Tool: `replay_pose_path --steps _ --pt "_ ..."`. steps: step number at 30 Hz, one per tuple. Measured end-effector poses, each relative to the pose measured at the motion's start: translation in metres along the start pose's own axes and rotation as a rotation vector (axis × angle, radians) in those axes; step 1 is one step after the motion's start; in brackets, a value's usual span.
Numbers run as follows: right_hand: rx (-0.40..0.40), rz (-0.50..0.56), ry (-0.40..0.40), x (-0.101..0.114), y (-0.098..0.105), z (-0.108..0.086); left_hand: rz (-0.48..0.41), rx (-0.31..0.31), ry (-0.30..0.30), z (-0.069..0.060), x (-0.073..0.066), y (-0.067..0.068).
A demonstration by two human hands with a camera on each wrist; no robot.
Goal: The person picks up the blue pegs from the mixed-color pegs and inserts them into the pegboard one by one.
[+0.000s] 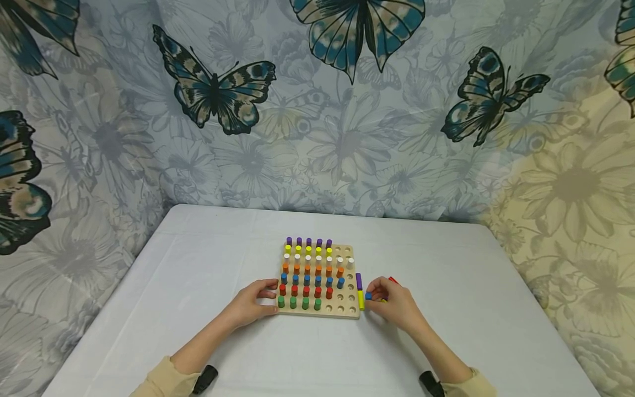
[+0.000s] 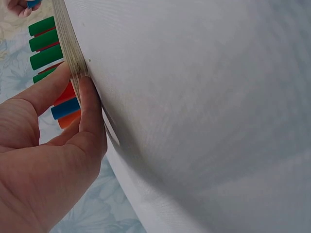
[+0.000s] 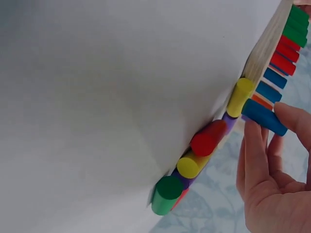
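Note:
A wooden pegboard [image 1: 345,303] lies on the table with coloured pegs upright in rows: green in front, then red, blue, orange, white, yellow, and purple at the back. Holes show at the right ends of most rows. My left hand [image 1: 248,303] holds the board's front left corner, thumb and fingers against its edge [image 2: 73,48]. Just right of the board, my right hand [image 1: 397,304] pinches a blue peg [image 3: 265,117] between thumb and fingers. A yellow peg [image 1: 361,301] and a purple peg [image 1: 359,281] lie along the board's right side.
Beyond them, partly hidden by my right hand in the head view, lie more loose pegs: red [image 3: 209,138], yellow [image 3: 192,165] and green [image 3: 166,195], among others. A white cloth covers the table [image 1: 223,242]. Behind stands a butterfly-patterned wall [image 1: 297,154].

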State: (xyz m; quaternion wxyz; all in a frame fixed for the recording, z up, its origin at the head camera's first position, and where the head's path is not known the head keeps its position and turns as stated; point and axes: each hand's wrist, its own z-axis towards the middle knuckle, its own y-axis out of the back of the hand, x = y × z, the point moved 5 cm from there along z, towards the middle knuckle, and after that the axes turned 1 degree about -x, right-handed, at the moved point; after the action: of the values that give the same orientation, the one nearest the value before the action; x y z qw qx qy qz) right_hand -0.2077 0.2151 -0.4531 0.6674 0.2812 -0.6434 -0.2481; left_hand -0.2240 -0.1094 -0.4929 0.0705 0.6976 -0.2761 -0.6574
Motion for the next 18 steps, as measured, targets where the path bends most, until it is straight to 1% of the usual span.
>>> replay_pose_path --steps 8,14,18 --pt "-0.013 0.01 0.011 0.002 -0.002 0.011 0.0 -0.003 -0.006 0.0 0.0 0.0" --pt "-0.021 0.04 0.015 0.002 -0.009 0.022 -0.001 -0.003 -0.005 0.0 0.0 0.0" --pt "-0.025 0.043 0.004 0.003 -0.012 0.027 -0.001 -0.005 -0.001 0.0 0.0 0.0"
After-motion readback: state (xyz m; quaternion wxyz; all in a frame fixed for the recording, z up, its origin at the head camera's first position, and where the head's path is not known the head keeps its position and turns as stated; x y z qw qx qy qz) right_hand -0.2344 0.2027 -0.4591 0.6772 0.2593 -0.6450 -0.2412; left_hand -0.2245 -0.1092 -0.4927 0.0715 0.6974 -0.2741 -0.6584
